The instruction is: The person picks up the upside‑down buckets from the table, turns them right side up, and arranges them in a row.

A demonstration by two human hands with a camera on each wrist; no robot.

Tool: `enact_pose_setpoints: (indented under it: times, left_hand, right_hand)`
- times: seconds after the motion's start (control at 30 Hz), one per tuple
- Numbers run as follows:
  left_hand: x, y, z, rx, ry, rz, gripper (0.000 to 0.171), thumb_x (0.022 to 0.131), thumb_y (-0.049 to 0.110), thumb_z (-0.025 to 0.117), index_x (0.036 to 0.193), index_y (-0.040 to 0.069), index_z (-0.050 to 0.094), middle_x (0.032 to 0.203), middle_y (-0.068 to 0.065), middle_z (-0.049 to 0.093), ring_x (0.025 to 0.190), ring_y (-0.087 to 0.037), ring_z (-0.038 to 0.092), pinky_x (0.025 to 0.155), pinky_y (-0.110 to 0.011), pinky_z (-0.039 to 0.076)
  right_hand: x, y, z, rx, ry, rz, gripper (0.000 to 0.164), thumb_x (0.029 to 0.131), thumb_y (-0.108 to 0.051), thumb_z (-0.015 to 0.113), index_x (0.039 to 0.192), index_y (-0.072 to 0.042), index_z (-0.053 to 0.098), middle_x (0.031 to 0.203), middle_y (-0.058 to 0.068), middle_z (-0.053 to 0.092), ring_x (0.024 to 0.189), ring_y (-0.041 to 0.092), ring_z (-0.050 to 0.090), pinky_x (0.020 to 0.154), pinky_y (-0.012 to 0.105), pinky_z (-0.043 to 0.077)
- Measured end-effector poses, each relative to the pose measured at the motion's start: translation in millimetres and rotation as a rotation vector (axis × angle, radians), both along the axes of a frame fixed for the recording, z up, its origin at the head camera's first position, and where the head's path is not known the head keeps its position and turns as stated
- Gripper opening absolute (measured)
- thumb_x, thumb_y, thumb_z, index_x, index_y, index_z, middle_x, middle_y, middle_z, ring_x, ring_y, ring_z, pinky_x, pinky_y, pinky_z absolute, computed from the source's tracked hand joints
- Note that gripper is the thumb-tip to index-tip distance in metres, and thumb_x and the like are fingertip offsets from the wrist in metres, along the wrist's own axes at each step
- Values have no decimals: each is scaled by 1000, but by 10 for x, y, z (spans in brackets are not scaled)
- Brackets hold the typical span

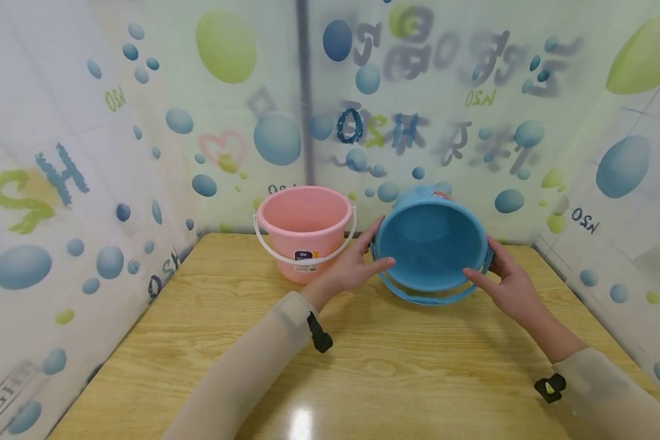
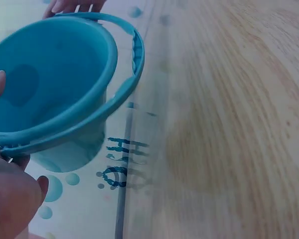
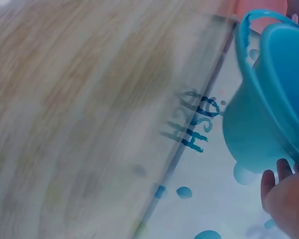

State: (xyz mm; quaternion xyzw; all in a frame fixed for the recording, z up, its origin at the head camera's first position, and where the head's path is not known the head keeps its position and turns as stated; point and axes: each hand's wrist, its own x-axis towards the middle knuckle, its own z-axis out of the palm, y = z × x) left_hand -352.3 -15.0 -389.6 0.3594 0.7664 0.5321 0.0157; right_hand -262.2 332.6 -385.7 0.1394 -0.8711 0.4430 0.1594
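Observation:
A blue bucket (image 1: 431,247) is tilted so that its mouth faces me, with its blue handle (image 1: 426,299) hanging below the rim. My left hand (image 1: 354,263) grips the rim on the left side, thumb over the edge and fingers behind. On the opposite side my right hand (image 1: 508,284) holds the rim in the same way. In the right wrist view, fingers (image 3: 284,169) lie against the bucket's outer wall. Whether the bucket touches the table is hard to tell. Left of it a pink bucket (image 1: 305,211) stands upright, its white handle (image 1: 335,253) lowered in front.
The wood-grain table (image 1: 352,379) reaches back to a printed curtain (image 1: 231,122) with bubbles and lettering. Further curtain panels close off the left and right sides. My left forearm (image 1: 253,360) passes in front of the pink bucket's right side.

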Motion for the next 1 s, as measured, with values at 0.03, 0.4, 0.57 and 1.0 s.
enact_pose_setpoints:
  times: [0.03, 0.4, 0.57, 1.0]
  left_hand:
    - [4, -5, 21, 12, 3, -11, 97, 108, 29, 74, 179, 34, 9, 184, 7, 22, 168, -30, 30, 131, -63, 36]
    - [29, -61, 172, 50, 19, -65, 119, 97, 16, 87, 178, 40, 3, 182, -11, 27, 163, -41, 36, 128, -63, 38]
    - [30, -99, 197, 58, 53, -97, 124, 93, 13, 90, 177, 43, 3, 182, -6, 28, 159, -34, 40, 123, -61, 44]
    - [19, -168, 194, 79, 62, -120, 124, 94, 6, 87, 178, 40, 3, 182, -12, 27, 159, -44, 40, 115, -54, 54]
  right_hand:
    - [7, -7, 14, -18, 9, 9, 84, 109, -17, 72, 177, -23, 23, 167, 29, 46, 128, 2, 59, 87, 6, 52]
    - [35, -6, 145, -99, 35, 79, 100, 107, -5, 71, 178, -34, 7, 166, 32, 43, 123, -16, 55, 92, 7, 54]
    - [49, 21, 182, -94, 16, 114, 102, 107, -5, 71, 178, -37, 6, 171, 28, 41, 127, -15, 55, 92, 10, 57]
    - [35, 89, 197, -67, -5, 237, 107, 102, 6, 73, 179, -34, 9, 154, -12, 50, 125, -10, 63, 88, 18, 62]
